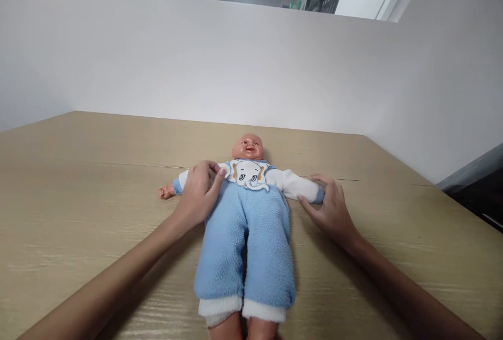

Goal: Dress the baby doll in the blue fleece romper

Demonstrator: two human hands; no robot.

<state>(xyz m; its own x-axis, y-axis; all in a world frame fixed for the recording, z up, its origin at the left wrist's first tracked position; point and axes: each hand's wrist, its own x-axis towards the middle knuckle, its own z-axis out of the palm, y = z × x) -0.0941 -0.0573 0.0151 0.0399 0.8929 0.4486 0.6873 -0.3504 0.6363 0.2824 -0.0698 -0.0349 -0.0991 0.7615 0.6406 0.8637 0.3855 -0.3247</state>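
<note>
A baby doll [245, 230] lies face up on a wooden table, its bald head at the far end and its legs toward me. It wears a fuzzy light blue outfit with white cuffs and an elephant bib [250, 175] on the chest. My left hand [200, 188] is closed over the white sleeve [223, 171] on the left, near the shoulder; the doll's bare hand [167, 192] sticks out beyond. On the other side, my right hand [330, 206] has thumb and fingers around the blue-cuffed end of the right-hand sleeve [301, 185]. That doll hand is hidden.
The wooden table [98, 198] extends to both sides of the doll, with a thin seam across it. A pale partition wall [196, 62] rises behind and on the right. Something dark [479, 188] stands beyond the table's right edge.
</note>
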